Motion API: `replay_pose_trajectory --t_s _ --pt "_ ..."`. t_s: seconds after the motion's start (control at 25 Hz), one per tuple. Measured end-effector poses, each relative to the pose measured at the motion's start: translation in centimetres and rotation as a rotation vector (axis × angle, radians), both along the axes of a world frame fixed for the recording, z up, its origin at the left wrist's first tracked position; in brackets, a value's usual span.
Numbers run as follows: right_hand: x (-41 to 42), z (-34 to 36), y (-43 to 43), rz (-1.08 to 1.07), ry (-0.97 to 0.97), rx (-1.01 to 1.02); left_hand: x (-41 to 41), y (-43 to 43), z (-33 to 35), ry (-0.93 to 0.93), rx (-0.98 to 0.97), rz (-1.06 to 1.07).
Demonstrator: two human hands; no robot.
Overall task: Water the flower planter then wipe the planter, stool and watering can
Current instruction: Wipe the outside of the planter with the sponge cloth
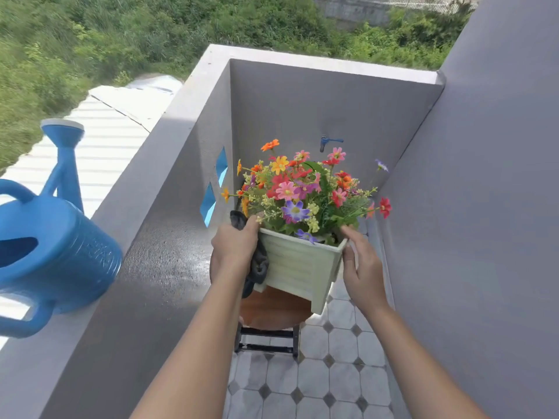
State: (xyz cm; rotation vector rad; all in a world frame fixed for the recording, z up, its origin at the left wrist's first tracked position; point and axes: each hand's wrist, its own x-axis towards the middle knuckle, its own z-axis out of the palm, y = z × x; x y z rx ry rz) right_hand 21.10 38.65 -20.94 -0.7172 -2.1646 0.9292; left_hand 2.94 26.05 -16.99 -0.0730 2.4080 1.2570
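A pale green slatted planter point(298, 267) full of colourful flowers point(299, 195) is held tilted above a round wooden stool point(273, 311) with black legs. My left hand point(237, 247) presses a dark grey cloth point(257, 267) against the planter's left side. My right hand point(361, 267) grips the planter's right corner. A blue plastic watering can point(51, 240) stands on top of the grey balcony wall at the left, spout pointing away.
Grey balcony walls point(169, 237) close in on the left, far side and right. The floor point(329, 385) has white tiles with dark diamonds. A blue tap point(328, 142) sticks out of the far wall. Beyond the wall lie a corrugated roof and green bushes.
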Motion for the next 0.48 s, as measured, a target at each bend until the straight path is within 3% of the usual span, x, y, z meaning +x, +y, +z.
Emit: replay_pose_trajectory --t_s 0.12,0.24,0.36,0.48 --pt "-0.6 1.7 -3.7 -0.241 0.087 -0.492 1.2 0.1 0.6 0.044 -0.014 0.000" --pt "-2.2 2.8 -2.3 -0.348 0.094 -1.033 2.2 0.0 1.1 0.101 -0.013 -0.002" --pt "-2.8 3.9 -0.3 -0.385 0.036 -1.294 3.1 0.1 1.8 0.165 0.031 -0.001" --pt "-2.2 4.7 0.4 -0.328 -0.069 -1.366 3.5 0.4 2.8 0.187 0.016 -0.034"
